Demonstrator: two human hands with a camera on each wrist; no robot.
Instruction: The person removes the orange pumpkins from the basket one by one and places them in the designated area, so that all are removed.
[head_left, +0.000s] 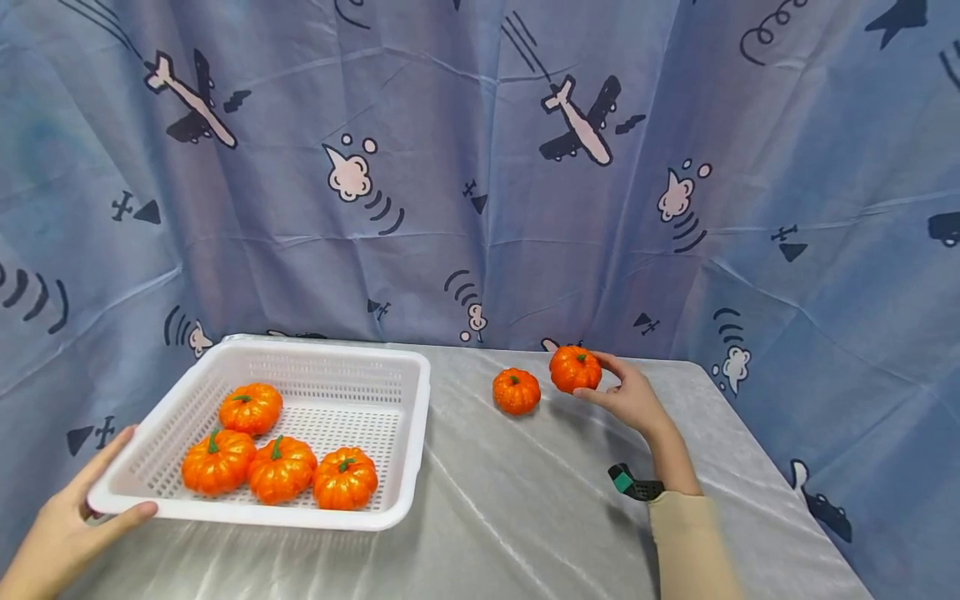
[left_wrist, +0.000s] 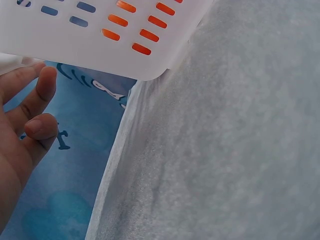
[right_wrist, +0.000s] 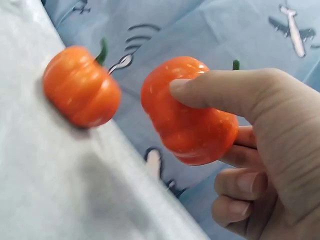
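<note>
In the head view, my right hand (head_left: 628, 398) pinches a small orange pumpkin (head_left: 573, 369) between thumb and fingers. It is held off the cloth, and the right wrist view shows the thumb across that pumpkin (right_wrist: 192, 125). A second small pumpkin (head_left: 516, 392) rests on the table just to its left. My left hand (head_left: 71, 512) holds the near left corner of a white plastic basket (head_left: 258, 518), thumb at the front rim and fingers along the left side. Several orange pumpkins with green stems, one of them (head_left: 281, 469) near the front wall, lie inside the basket.
A grey-white cloth (head_left: 480, 517) covers the table. Behind and beside it hangs a blue curtain (head_left: 450, 167) printed with planes. A dark strap with a green piece (head_left: 633, 483) is at the right wrist, above a beige sleeve (head_left: 686, 533).
</note>
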